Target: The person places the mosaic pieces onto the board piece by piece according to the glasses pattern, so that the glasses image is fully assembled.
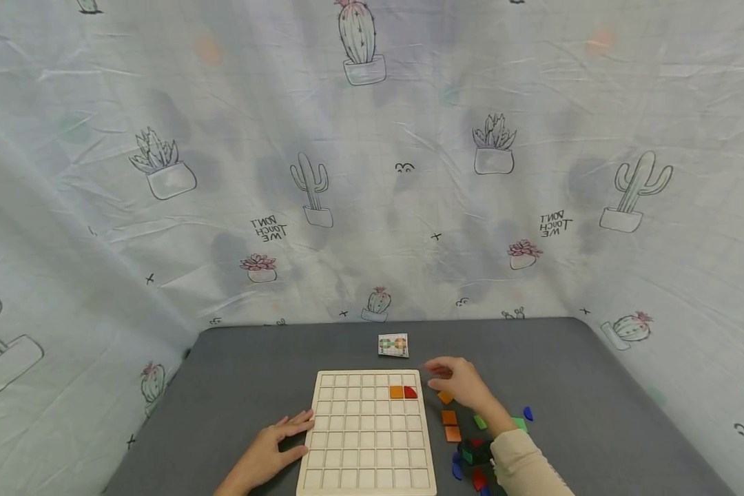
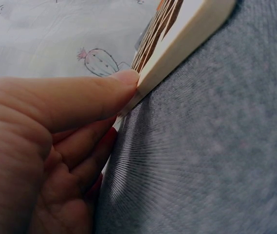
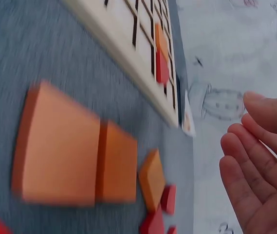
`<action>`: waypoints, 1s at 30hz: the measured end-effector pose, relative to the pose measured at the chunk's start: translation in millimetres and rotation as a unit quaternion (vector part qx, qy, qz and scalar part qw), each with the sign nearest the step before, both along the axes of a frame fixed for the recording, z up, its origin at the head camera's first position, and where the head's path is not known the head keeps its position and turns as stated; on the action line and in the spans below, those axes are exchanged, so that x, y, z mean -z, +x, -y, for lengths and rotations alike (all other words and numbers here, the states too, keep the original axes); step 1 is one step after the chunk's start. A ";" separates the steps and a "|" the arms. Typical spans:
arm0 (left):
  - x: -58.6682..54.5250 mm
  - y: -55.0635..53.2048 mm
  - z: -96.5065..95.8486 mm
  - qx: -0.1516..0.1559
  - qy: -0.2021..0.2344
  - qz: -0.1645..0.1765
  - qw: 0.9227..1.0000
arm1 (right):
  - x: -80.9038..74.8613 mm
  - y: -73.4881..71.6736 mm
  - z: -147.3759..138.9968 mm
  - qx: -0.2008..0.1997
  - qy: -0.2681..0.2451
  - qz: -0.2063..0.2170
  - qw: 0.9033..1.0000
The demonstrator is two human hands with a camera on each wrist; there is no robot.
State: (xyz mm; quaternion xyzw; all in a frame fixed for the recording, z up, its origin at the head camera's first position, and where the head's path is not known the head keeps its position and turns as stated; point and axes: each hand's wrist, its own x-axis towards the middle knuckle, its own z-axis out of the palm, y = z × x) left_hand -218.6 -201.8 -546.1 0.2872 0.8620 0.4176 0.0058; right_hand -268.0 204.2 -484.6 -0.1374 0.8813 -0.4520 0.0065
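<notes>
A pale wooden grid board [image 1: 347, 441] lies flat on the dark table. My left hand [image 1: 266, 451] rests at its left edge, and in the left wrist view the thumb [image 2: 89, 95] touches the rim while the fingers extend beside it. An orange square tile [image 1: 396, 392] and a red rounded tile [image 1: 410, 393] sit side by side in cells near the top right. Off the board's upper right corner hovers my right hand [image 1: 461, 382], fingers loosely bent with nothing between them. Below it are loose orange tiles [image 3: 63, 151].
A small printed card [image 1: 393, 345] lies behind the board. Right of the board are scattered red, green and blue pieces, including a blue piece [image 1: 528, 413] and a green one [image 1: 480, 421]; the right forearm hides some. A cactus-patterned curtain [image 1: 372, 172] surrounds the table.
</notes>
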 end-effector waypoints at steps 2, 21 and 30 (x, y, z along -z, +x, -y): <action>0.6 -0.2 0.1 0.002 0.000 0.002 1.000 | 1.2 0.9 -9.3 0.006 -0.003 0.001 1.000; -1.6 0.3 0.6 0.009 0.017 0.025 0.999 | 15.2 14.1 -63.7 0.044 0.006 0.014 0.999; -0.5 0.1 0.3 0.005 0.019 0.035 0.999 | 19.3 12.2 -68.4 0.069 0.031 0.025 0.997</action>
